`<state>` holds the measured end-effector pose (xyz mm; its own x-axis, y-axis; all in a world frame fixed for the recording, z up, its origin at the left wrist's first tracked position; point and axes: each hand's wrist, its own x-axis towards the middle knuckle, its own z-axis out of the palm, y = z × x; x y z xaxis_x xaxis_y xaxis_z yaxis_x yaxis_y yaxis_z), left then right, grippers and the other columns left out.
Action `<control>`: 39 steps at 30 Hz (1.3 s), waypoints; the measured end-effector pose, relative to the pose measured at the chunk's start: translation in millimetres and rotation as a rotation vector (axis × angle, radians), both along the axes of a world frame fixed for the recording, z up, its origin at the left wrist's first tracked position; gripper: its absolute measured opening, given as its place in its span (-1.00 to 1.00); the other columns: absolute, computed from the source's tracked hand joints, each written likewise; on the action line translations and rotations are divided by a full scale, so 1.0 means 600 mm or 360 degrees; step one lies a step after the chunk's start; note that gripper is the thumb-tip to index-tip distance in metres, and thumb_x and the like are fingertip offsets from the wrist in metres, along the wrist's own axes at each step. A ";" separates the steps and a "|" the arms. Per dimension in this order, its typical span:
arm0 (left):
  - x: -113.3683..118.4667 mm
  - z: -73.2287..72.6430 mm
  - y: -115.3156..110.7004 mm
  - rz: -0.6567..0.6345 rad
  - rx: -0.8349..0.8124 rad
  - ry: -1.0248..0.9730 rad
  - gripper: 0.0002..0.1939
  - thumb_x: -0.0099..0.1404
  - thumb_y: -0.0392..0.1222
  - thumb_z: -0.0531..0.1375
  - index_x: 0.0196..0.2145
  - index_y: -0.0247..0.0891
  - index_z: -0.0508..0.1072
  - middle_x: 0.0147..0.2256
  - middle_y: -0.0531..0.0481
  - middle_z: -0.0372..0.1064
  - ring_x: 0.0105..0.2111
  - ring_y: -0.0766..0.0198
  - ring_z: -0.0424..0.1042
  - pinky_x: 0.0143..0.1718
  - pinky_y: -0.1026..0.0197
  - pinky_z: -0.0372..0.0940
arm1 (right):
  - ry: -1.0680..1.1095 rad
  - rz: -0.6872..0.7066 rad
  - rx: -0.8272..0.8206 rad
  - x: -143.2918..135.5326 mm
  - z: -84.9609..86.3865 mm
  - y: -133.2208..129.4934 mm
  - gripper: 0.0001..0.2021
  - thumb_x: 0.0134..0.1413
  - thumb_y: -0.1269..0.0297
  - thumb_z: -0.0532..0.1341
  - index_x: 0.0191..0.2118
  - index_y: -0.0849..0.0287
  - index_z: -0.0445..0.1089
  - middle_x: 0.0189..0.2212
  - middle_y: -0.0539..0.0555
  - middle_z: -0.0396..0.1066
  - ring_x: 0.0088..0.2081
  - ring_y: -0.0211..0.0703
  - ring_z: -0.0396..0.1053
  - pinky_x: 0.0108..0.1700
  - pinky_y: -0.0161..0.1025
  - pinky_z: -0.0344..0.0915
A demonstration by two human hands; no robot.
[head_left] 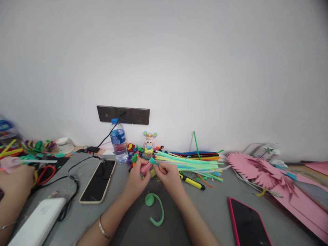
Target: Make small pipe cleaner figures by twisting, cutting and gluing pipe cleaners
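A silver bangle (103, 228) circles the left wrist; both forearms are sleeveless.

No words or numbers can be read here. On the water bottle (121, 152) by the wall, a blue label (118, 136) is shown with white lettering — too small and blurred to be made out. At the far left, another blue label (5, 125) is carried by a second bottle (9, 136), its print smeared too. Over to the right, a palm-tree picture (269, 150) is printed on a pale package (260, 152) — and on the white slab (38, 222), only a faint, unreadable mark (44, 209) is seen.
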<state>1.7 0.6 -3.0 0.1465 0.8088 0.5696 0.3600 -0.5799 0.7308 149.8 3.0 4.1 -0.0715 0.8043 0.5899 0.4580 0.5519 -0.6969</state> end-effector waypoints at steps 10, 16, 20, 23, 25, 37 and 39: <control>0.000 0.002 -0.003 -0.0013 -0.0069 -0.0017 -0.92 0.22 -0.30 0.07 -0.28 -0.24 0.27 -0.39 0.04 0.33 -0.42 0.30 0.34 -0.36 0.29 0.24 | 0.0014 -0.0015 -0.0058 0.001 -0.003 0.002 -0.59 0.06 0.29 0.10 -0.62 0.08 -0.20 -0.68 -0.17 -0.23 -0.61 -0.35 -0.17 -0.54 -0.32 -0.16; 0.000 -0.002 -0.002 -0.0048 -0.0112 -0.0014 -0.93 0.25 -0.28 0.07 -0.26 -0.24 0.27 -0.39 0.04 0.33 -0.43 0.30 0.34 -0.37 0.29 0.23 | 0.0061 -0.0017 -0.0133 0.002 -0.006 0.002 -0.58 0.07 0.26 0.11 -0.62 0.07 -0.20 -0.70 -0.17 -0.20 -0.64 -0.36 -0.13 -0.56 -0.33 -0.15; 0.001 -0.003 0.000 -0.0051 -0.0108 -0.0024 -0.91 0.24 -0.30 0.07 -0.26 -0.24 0.27 -0.38 0.04 0.33 -0.41 0.30 0.34 -0.37 0.29 0.23 | 0.0064 -0.0021 -0.0145 0.002 -0.009 0.002 -0.59 0.08 0.26 0.10 -0.62 0.07 -0.19 -0.70 -0.18 -0.21 -0.64 -0.36 -0.12 -0.55 -0.33 -0.15; 0.001 -0.002 -0.001 -0.0050 -0.0095 -0.0020 -0.92 0.25 -0.29 0.07 -0.26 -0.24 0.27 -0.38 0.04 0.32 -0.40 0.29 0.34 -0.37 0.29 0.22 | 0.0069 -0.0018 -0.0146 0.002 -0.010 0.003 -0.58 0.08 0.25 0.10 -0.62 0.07 -0.18 -0.70 -0.18 -0.20 -0.64 -0.36 -0.11 -0.55 -0.33 -0.14; 0.001 -0.001 -0.002 -0.0050 -0.0097 -0.0017 -0.92 0.25 -0.29 0.07 -0.26 -0.24 0.27 -0.38 0.04 0.32 -0.41 0.30 0.33 -0.38 0.30 0.22 | 0.0069 -0.0016 -0.0148 0.002 -0.009 0.003 -0.58 0.08 0.25 0.10 -0.62 0.07 -0.19 -0.70 -0.18 -0.20 -0.64 -0.36 -0.11 -0.55 -0.33 -0.14; -0.001 -0.006 0.000 -0.0072 -0.0120 -0.0028 -0.91 0.28 -0.27 0.07 -0.23 -0.24 0.26 -0.36 0.02 0.32 -0.40 0.29 0.32 -0.36 0.28 0.22 | 0.0168 -0.0002 -0.0224 0.000 -0.007 0.002 -0.66 0.07 0.24 0.16 -0.59 0.08 -0.03 -0.70 -0.18 -0.05 -0.64 -0.36 -0.01 -0.57 -0.36 -0.06; -0.001 -0.008 0.001 -0.0076 -0.0112 -0.0035 -0.90 0.27 -0.28 0.07 -0.22 -0.24 0.26 -0.36 0.02 0.32 -0.40 0.29 0.32 -0.36 0.28 0.22 | 0.0263 0.0018 -0.0264 -0.001 -0.005 0.000 -0.77 0.06 0.23 0.19 -0.48 0.09 0.10 -0.68 -0.18 0.07 -0.64 -0.35 0.04 -0.58 -0.37 -0.02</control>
<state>0.8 1.1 -7.8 0.1738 0.8395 0.5149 0.3164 -0.5427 0.7780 149.3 3.2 1.0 0.0054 0.8909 0.4541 0.3244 0.4280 -0.8435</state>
